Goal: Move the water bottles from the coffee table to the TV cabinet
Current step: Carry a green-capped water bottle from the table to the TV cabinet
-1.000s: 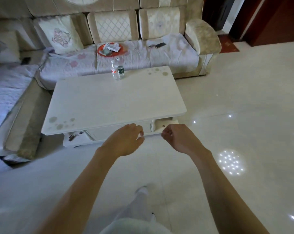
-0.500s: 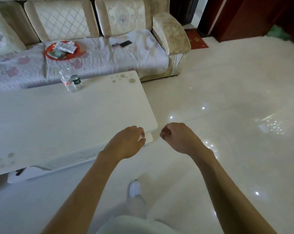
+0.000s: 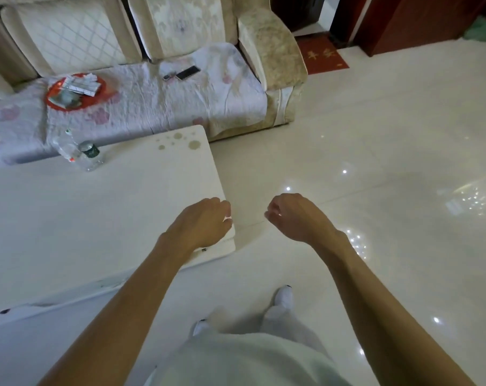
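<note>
Both my grips, left hand (image 3: 201, 224) and right hand (image 3: 294, 215), hang loosely curled on nothing over the table (image 3: 102, 207) corner, while the two water bottles (image 3: 80, 153) stand touching far ahead-left, blurred, before the red tray (image 3: 77, 91) of packets.

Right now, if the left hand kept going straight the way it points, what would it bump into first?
Probably nothing soon. The left hand hovers at the coffee table corner, pointing toward bare floor; the sofa armrest lies farther along. Depth is unclear.
</note>
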`<state>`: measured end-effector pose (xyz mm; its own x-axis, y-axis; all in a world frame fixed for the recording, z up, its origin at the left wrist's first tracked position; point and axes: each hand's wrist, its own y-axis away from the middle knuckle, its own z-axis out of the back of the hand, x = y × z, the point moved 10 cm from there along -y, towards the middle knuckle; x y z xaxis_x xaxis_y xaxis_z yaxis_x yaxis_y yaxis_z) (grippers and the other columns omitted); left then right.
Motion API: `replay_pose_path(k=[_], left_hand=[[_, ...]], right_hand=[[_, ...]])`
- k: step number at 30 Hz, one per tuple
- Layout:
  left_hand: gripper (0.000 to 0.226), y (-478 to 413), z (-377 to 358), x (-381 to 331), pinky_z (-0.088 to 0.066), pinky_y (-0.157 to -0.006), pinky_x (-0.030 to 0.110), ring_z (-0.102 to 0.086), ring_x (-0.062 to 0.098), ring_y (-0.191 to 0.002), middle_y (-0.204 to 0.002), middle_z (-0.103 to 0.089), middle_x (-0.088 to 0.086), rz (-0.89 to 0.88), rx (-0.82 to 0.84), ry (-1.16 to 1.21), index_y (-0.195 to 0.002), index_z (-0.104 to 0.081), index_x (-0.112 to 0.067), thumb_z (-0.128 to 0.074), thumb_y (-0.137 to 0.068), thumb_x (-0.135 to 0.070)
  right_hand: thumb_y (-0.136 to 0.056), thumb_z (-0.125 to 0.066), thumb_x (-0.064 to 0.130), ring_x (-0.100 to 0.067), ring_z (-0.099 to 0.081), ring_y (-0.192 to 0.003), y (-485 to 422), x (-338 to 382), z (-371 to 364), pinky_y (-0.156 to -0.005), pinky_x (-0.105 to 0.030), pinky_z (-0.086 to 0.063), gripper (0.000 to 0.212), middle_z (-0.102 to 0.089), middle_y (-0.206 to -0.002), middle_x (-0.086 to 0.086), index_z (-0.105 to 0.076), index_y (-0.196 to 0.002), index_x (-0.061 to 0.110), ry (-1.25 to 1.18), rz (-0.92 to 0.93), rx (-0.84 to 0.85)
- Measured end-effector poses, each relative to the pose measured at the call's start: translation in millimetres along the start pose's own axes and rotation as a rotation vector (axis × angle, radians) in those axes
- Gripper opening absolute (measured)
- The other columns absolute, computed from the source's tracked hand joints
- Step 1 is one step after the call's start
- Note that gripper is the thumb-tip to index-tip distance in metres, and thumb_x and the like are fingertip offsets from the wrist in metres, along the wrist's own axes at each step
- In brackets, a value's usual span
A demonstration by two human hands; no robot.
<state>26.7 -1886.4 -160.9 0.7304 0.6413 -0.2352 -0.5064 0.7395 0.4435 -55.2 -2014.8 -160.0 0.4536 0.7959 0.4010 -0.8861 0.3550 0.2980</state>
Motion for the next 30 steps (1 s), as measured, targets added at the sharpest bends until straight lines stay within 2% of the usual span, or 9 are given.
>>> replay_pose_path(k=[4, 7, 11, 21, 30], left_hand=[[0.031, -45, 19, -44, -0.048, -0.097, 0.037, -0.058, 0.022, -0.110, -0.124, -0.059, 0.003, 0.048, -0.016, 0.044, -0.123, -0.056, -0.017, -0.041, -0.101, -0.034], [0.031, -74, 35, -75, -0.048, -0.093, 0.032, -0.059, 0.019, -0.106, -0.122, -0.060, 0.002, 0.069, -0.029, 0.085, -0.123, -0.056, -0.018, -0.042, -0.101, -0.034], [0.030, -107, 51, -82, -0.049, -0.095, 0.034, -0.059, 0.019, -0.106, -0.122, -0.060, 0.001, 0.126, -0.051, 0.118, -0.123, -0.056, -0.018, -0.043, -0.101, -0.034], [0.030, -217, 95, -21, -0.049, -0.093, 0.032, -0.061, 0.020, -0.106, -0.124, -0.062, 0.002, 0.219, -0.098, 0.161, -0.123, -0.058, -0.017, -0.046, -0.100, -0.033], [0.031, -325, 160, 61, -0.047, -0.092, 0.033, -0.062, 0.022, -0.110, -0.125, -0.062, 0.002, 0.285, -0.150, 0.302, -0.122, -0.059, -0.016, -0.048, -0.099, -0.034]], right_hand=[[-0.097, -0.048, 0.033, -0.026, -0.062, -0.100, -30, -41, 38, -0.084, -0.036, -0.050, 0.033, -0.067, -0.107, -0.009, -0.066, -0.107, 0.006, 0.121, 0.114, 0.041], [-0.097, -0.048, 0.034, -0.026, -0.061, -0.098, -55, -59, 66, -0.082, -0.035, -0.049, 0.032, -0.066, -0.105, -0.008, -0.065, -0.106, 0.008, 0.162, 0.186, 0.040], [-0.097, -0.049, 0.034, -0.026, -0.060, -0.095, -91, -69, 83, -0.082, -0.038, -0.050, 0.030, -0.066, -0.101, -0.007, -0.064, -0.102, 0.009, 0.164, 0.267, 0.056], [-0.097, -0.049, 0.035, -0.027, -0.061, -0.097, -228, -44, 98, -0.083, -0.039, -0.051, 0.033, -0.066, -0.104, -0.010, -0.064, -0.107, 0.007, 0.288, 0.420, 0.136], [-0.095, -0.050, 0.034, -0.032, -0.060, -0.101, -377, -18, 127, -0.083, -0.041, -0.051, 0.034, -0.064, -0.108, -0.013, -0.064, -0.108, 0.006, 0.446, 0.455, 0.235]])
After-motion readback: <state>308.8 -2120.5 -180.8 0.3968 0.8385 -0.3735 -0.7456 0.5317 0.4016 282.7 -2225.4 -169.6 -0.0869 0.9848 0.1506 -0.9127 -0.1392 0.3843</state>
